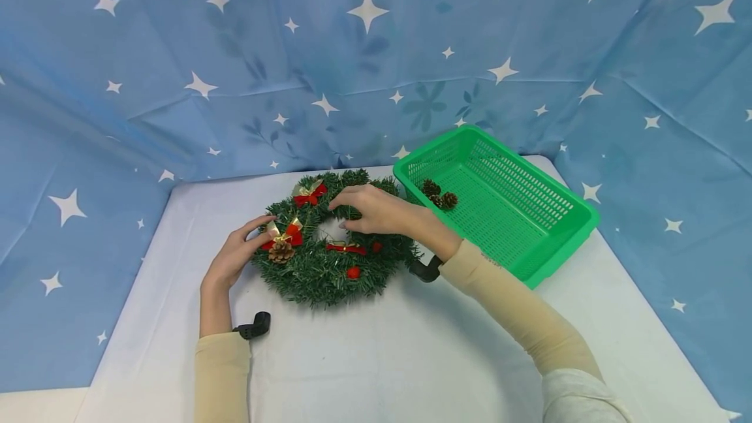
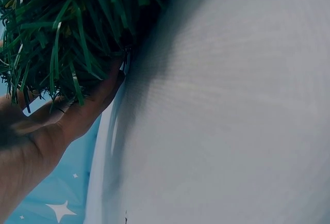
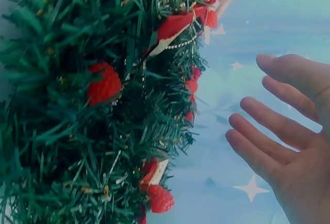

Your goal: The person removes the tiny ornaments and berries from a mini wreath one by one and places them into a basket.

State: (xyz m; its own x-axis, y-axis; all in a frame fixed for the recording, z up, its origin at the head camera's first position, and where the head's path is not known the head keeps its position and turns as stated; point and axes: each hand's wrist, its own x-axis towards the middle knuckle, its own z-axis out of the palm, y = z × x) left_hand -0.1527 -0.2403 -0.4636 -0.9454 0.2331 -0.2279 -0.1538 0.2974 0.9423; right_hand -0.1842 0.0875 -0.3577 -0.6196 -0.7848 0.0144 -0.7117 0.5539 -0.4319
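A green wreath (image 1: 317, 279) lies on the table, trimmed with red-and-gold bows, red berries and a pinecone (image 1: 282, 252). My left hand (image 1: 232, 256) grips its left outer edge beside a bow (image 1: 286, 235). In the left wrist view, greenery (image 2: 56, 38) sits between the digits of the left hand (image 2: 56, 136) and hides some fingertips. Above the wreath's centre hole hovers my right hand (image 1: 373, 207), fingers loosely bent. The right wrist view has this right hand (image 3: 283, 131) apart from the greenery, with nothing in it, near a red berry (image 3: 161, 198).
To the right of the wreath stands a green plastic basket (image 1: 529, 240), its near left corner close to the wreath. Several small pinecones (image 1: 448, 201) lie in it. A white cloth covers the table (image 1: 329, 358). Blue star-patterned curtains (image 1: 364, 57) rise behind and on both sides.
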